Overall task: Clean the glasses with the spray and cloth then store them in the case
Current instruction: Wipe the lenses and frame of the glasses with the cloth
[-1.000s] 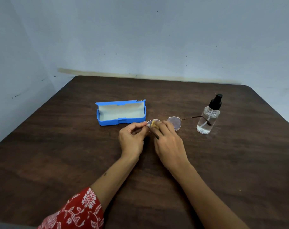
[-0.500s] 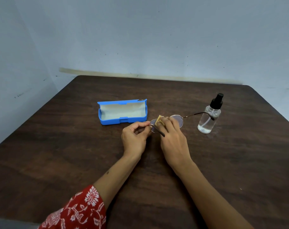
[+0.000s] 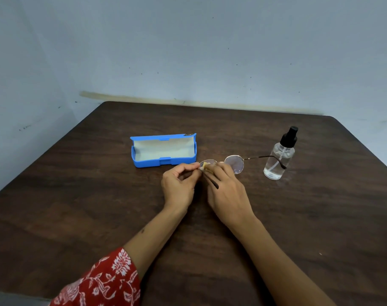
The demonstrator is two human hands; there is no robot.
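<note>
Dark wood table, pale blue walls, corner.

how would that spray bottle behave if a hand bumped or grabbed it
The spray bottle stands tall and narrow on the table, so a sideways bump would probably tip it. It looks only partly filled, so likely light. Its smooth clear wall may be slippery, and once down it would probably roll.

Case blue w/ cream lining – bottle clear, black cap – sleeve red/white floral – table dk brown.
</note>
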